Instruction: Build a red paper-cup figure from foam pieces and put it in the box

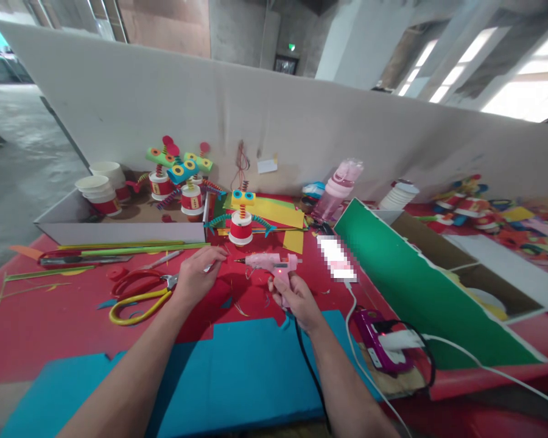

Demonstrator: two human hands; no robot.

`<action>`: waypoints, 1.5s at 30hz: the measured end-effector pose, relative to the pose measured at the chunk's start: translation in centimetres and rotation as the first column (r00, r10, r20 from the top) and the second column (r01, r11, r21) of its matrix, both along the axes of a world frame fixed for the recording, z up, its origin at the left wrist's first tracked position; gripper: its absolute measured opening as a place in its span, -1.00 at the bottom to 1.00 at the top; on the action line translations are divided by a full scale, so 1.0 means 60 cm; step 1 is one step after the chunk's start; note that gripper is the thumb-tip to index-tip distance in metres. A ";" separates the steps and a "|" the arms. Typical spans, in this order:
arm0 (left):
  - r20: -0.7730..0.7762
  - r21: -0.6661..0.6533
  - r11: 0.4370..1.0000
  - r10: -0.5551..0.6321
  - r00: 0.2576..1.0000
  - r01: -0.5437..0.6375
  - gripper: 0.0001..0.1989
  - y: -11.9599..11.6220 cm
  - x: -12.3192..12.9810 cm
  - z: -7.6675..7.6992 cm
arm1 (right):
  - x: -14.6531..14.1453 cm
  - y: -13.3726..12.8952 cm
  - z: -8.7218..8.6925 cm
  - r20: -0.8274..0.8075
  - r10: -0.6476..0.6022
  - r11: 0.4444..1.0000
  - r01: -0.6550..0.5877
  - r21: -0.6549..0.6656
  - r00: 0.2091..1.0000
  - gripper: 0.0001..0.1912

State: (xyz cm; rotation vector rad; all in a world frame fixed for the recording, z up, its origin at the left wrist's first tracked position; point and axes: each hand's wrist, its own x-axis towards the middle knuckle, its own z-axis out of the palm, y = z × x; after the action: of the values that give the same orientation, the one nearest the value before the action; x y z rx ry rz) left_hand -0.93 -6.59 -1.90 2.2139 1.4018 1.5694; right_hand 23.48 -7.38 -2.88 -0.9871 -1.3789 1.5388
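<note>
My right hand (296, 298) is wrapped round the grip of a pink hot glue gun (267, 262), whose nozzle points left. Facing that nozzle is my left hand (201, 274), its fingertips pinched together; whatever may be between them is too small to make out. Just behind the glue gun stands a paper-cup figure (241, 228) with a yellow head, blue eyes and coiled paper arms. Scissors with red and yellow handles (141, 304) lie to the left of my left wrist.
Paper-cup figures (192, 198) and stacked cups (101, 194) stand in a shallow box (119, 233) at back left. On the right are a green-sided box (393, 280), a purple power strip (383, 347) and cables. A pink bottle (340, 188) stands behind. Blue sheets (256, 365) lie in front.
</note>
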 end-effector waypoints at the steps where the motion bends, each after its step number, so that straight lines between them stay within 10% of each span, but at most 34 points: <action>1: 0.031 0.000 1.000 0.000 1.000 0.000 -0.88 0.000 0.001 0.001 | 0.000 0.002 0.000 -0.011 -0.009 1.000 0.009 -0.013 1.000 -0.61; 14: 0.352 -0.050 0.998 0.057 0.934 -0.043 -0.93 0.003 -0.005 -0.014 | 0.068 0.020 -0.015 0.213 -0.337 0.940 0.342 0.013 0.917 -0.60; 19: 0.383 0.021 1.000 -0.005 0.924 -0.003 -0.92 0.002 -0.004 -0.001 | 0.115 0.018 -0.011 0.795 -0.356 0.932 0.241 0.270 0.490 -0.61; 25: 0.369 -0.031 0.999 -0.030 0.929 0.044 -0.90 0.003 -0.016 0.033 | 0.098 0.000 0.034 0.914 -0.384 0.922 0.105 0.372 0.133 -0.54; 27: 0.264 -0.047 0.998 -0.035 0.964 0.049 -0.91 0.010 -0.031 0.061 | 0.087 0.011 0.066 0.871 -0.458 0.889 0.094 0.449 0.174 -0.53; 31: 0.024 -0.015 0.999 -0.048 0.999 0.048 -0.90 0.052 -0.062 0.143 | 0.047 0.086 0.127 0.602 -0.525 0.812 0.143 0.566 0.602 -0.62; 35: -0.087 0.003 0.996 -0.092 0.992 0.092 -0.87 0.125 -0.076 0.217 | -0.020 0.200 0.155 0.130 -0.313 0.922 0.268 0.278 0.941 -0.64; 45: -0.297 -0.257 0.966 -0.107 0.949 0.029 -0.84 0.236 -0.068 0.295 | -0.141 0.334 0.148 -0.055 -0.003 0.989 0.011 0.148 0.999 -0.61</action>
State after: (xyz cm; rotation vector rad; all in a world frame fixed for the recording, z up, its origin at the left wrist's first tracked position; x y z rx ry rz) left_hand -5.00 7.59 15.77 2.3916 1.4807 0.9887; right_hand 15.01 12.65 6.02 -0.8527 -1.4276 1.4255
